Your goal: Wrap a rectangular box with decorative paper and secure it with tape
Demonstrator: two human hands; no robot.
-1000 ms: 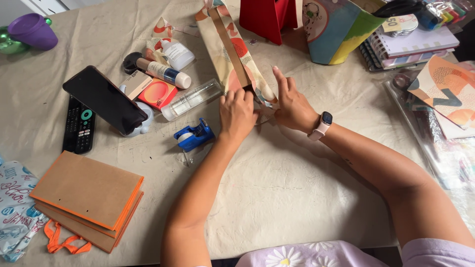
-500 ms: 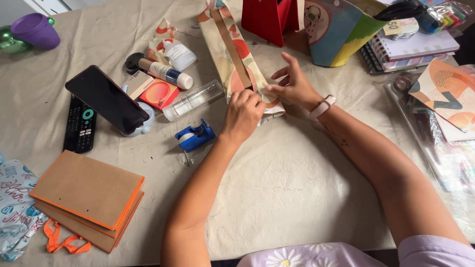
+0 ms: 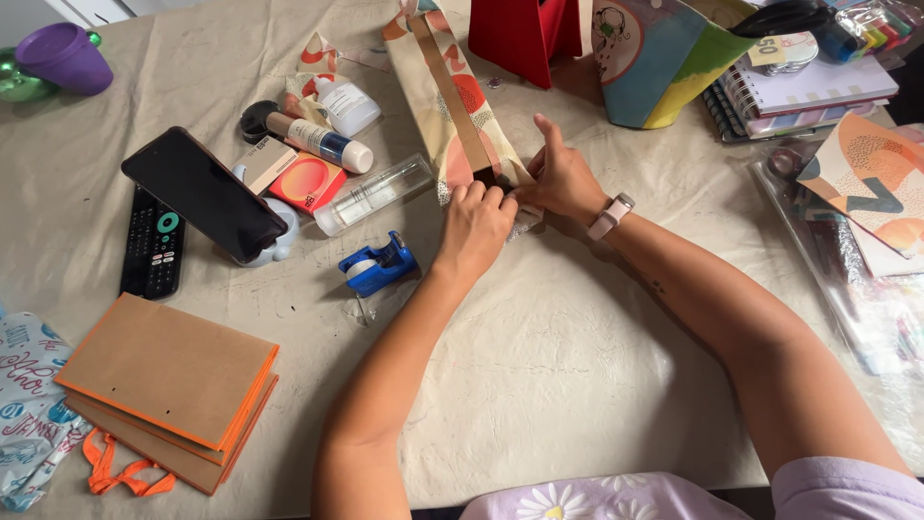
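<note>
A long box wrapped in patterned beige and orange paper (image 3: 449,96) lies on the cloth-covered table, its near end facing me. My left hand (image 3: 477,228) pinches the paper at that near end, fingers curled on the fold. My right hand (image 3: 563,178), with a watch on the wrist, presses the same end from the right, thumb raised. Both hands meet at the box's end flap. A blue tape dispenser (image 3: 377,264) sits just left of my left hand.
A black phone (image 3: 202,193) leans on a stand beside a remote (image 3: 154,241). Bottles, a clear tube (image 3: 373,195) and an orange card lie left of the box. Brown folded bags (image 3: 168,385) lie at the lower left. A red bag (image 3: 525,34), notebooks (image 3: 799,91) and patterned paper (image 3: 871,183) sit on the right.
My hands have moved closer together on the box's near end; the right hand went from flat against it to pinching the flap, and the left fingers curled onto the fold.
</note>
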